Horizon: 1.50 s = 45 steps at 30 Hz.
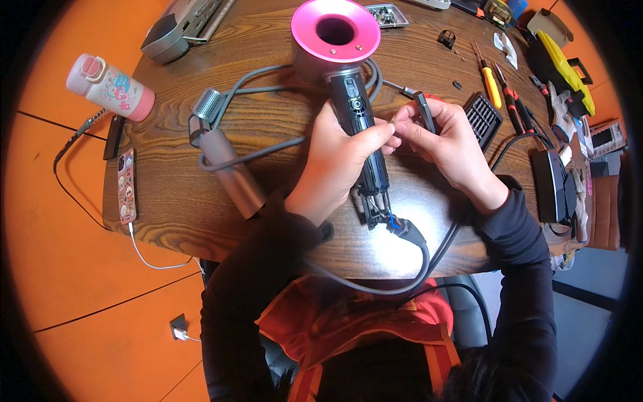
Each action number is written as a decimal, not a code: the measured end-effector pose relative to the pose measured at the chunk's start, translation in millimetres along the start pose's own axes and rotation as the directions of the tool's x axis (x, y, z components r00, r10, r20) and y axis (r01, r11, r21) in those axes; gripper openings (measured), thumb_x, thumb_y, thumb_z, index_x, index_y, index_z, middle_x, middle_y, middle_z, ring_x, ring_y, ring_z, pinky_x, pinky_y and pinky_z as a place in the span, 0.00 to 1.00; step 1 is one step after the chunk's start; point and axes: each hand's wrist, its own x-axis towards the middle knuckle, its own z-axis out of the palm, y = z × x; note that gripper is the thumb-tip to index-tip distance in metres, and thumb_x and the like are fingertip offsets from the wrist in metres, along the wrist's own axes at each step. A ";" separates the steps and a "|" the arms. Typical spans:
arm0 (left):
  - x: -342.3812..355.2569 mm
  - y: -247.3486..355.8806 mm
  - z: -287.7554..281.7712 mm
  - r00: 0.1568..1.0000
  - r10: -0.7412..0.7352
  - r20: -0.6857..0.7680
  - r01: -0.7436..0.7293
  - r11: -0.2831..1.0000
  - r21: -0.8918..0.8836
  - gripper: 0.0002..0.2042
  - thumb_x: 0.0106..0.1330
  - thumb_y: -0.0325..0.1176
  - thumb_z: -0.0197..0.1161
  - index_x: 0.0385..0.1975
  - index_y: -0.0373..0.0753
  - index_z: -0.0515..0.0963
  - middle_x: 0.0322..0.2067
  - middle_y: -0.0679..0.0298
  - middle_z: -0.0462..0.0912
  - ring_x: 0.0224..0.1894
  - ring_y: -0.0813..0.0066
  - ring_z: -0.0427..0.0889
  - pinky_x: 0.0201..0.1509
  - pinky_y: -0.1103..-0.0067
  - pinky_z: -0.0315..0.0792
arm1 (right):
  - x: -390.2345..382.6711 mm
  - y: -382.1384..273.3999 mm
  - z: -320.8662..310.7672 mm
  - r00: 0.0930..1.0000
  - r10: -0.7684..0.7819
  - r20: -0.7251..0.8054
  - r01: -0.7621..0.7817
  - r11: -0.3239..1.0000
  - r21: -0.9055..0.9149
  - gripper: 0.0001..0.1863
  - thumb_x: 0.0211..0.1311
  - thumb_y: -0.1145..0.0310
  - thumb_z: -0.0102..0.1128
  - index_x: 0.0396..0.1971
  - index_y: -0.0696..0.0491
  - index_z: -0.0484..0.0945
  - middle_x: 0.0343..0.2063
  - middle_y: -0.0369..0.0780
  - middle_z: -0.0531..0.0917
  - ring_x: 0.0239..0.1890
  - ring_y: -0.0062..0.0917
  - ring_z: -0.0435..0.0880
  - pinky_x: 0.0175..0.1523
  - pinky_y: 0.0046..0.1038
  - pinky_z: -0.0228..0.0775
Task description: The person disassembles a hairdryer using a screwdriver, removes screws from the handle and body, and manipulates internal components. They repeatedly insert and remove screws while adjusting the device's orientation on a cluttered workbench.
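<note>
A hair dryer [336, 50] with a bright pink ring on its head lies across the table, its dark handle pointing toward me. The handle's outer casing is off, and wires show at its lower end, where the grey power cord [412, 234] joins. My left hand [345, 147] is closed round the handle, thumb across it. Beside the handle, my right hand [439, 130] is closed with a slim dark grey tool [424, 110] between its fingers; its exact kind cannot be made out. The two hands' fingertips meet at the handle's right side, and anything tiny pinched there is hidden.
A grey-brown tube [231, 174] with a perforated end lies left under the looped cord. Further left are a bottle [114, 87] and a phone [126, 187]. To the right lie a yellow screwdriver [491, 84], a black slotted tray [482, 120], other tools and a black box [549, 184].
</note>
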 end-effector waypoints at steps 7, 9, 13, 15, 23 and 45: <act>1.1 -0.3 -2.2 0.997 -0.077 -0.004 0.077 0.995 -0.057 0.15 0.51 0.26 0.61 0.35 0.35 0.64 0.26 0.60 0.75 0.27 0.75 0.77 0.32 0.81 0.73 | -3.1 -4.2 2.8 1.000 0.002 -0.001 -0.002 0.999 -0.051 0.05 0.56 0.73 0.55 0.29 0.59 0.77 0.22 0.32 0.78 0.23 0.10 0.72 0.29 0.13 0.65; 0.9 0.0 -1.5 0.997 -0.077 -0.027 0.075 0.995 -0.060 0.15 0.51 0.26 0.62 0.35 0.35 0.65 0.26 0.61 0.75 0.27 0.76 0.77 0.31 0.82 0.72 | -4.0 -9.0 -2.7 0.995 0.093 0.035 -0.095 0.994 0.061 0.05 0.55 0.73 0.55 0.30 0.58 0.78 0.21 0.31 0.77 0.21 0.09 0.70 0.25 0.12 0.62; 1.7 3.8 -2.3 0.993 -0.115 -0.030 0.114 0.993 -0.037 0.15 0.50 0.27 0.63 0.35 0.34 0.65 0.26 0.62 0.75 0.27 0.77 0.76 0.30 0.83 0.71 | -1.7 -11.8 -5.1 0.996 0.088 0.012 -0.089 0.989 0.114 0.06 0.56 0.72 0.56 0.31 0.57 0.77 0.19 0.30 0.75 0.18 0.07 0.68 0.20 0.10 0.57; 1.7 4.6 -2.2 0.990 -0.139 -0.010 0.138 0.990 -0.030 0.14 0.51 0.28 0.62 0.34 0.34 0.66 0.26 0.62 0.75 0.27 0.78 0.76 0.31 0.84 0.71 | -1.3 -11.7 -6.8 0.994 0.106 0.038 -0.109 0.989 0.105 0.06 0.55 0.72 0.56 0.31 0.58 0.77 0.18 0.30 0.74 0.19 0.08 0.69 0.22 0.11 0.59; 0.7 3.5 -0.3 0.986 -0.165 0.032 0.167 0.983 -0.079 0.12 0.51 0.27 0.61 0.33 0.33 0.68 0.25 0.62 0.75 0.27 0.77 0.75 0.31 0.83 0.70 | 2.0 -1.6 -2.8 0.998 0.030 0.058 -0.038 0.990 0.137 0.06 0.55 0.72 0.56 0.29 0.58 0.77 0.21 0.33 0.77 0.23 0.11 0.72 0.29 0.13 0.64; -2.1 1.8 -0.3 0.977 -0.202 0.075 0.212 0.963 -0.165 0.18 0.51 0.27 0.59 0.41 0.33 0.63 0.31 0.60 0.73 0.29 0.75 0.75 0.34 0.81 0.70 | -3.2 -12.0 -2.9 0.921 -0.383 0.068 0.369 0.805 -0.465 0.05 0.44 0.74 0.62 0.21 0.58 0.76 0.21 0.38 0.76 0.25 0.24 0.78 0.32 0.22 0.68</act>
